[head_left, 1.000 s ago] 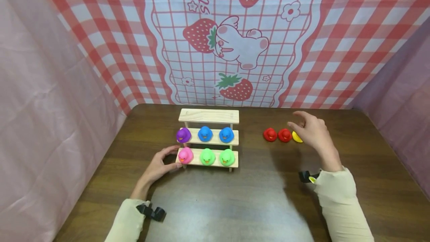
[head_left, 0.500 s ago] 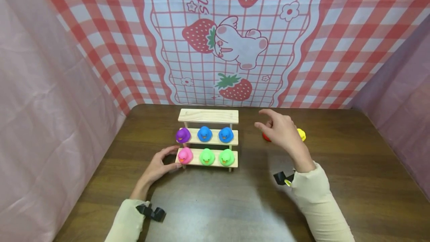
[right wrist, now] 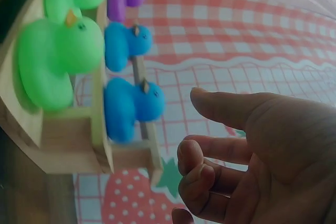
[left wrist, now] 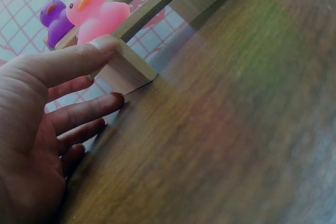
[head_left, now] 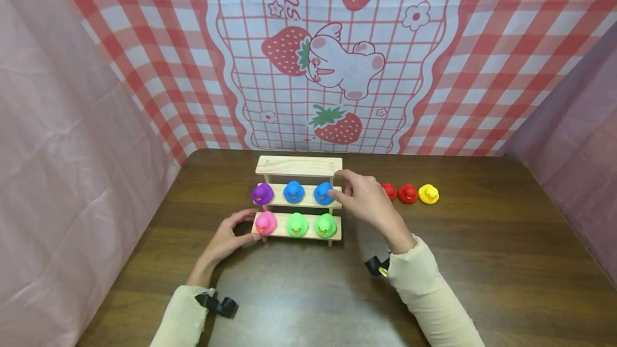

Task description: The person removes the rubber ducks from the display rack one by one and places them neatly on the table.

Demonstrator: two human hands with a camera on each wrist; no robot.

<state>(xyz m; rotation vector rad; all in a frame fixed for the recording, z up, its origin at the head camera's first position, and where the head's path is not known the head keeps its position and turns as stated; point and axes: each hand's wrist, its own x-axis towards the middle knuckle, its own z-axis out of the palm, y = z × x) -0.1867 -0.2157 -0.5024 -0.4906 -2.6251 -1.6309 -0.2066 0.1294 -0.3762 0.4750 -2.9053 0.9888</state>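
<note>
A small three-tier wooden rack point(head_left: 289, 165) stands on the table. Its middle tier bears a purple duck point(head_left: 262, 194) and two blue ducks point(head_left: 294, 192). A pink duck point(head_left: 266, 223) and two green ducks point(head_left: 297, 225) sit on the lowest tier. My left hand point(head_left: 230, 235) holds the left end of that lowest tier, thumb point(left wrist: 102, 44) at its front corner beside the pink duck. My right hand point(head_left: 370, 197) is beside the rack's right end, thumb and index apart, close to the right blue duck point(right wrist: 134, 109). Between the right fingers nothing shows; a gap separates them from that duck.
Two red ducks point(head_left: 408, 194) and a yellow duck point(head_left: 428, 194) stand in a row on the brown table point(head_left: 308, 293) to the right, one red duck partly behind my right hand. A checked strawberry cloth point(head_left: 337, 68) hangs behind the table, with pink curtains at the sides.
My right hand has moved left, from above the yellow duck, past the red ducks, to the rack's right end. My left hand and the rack ducks have stayed in place.
</note>
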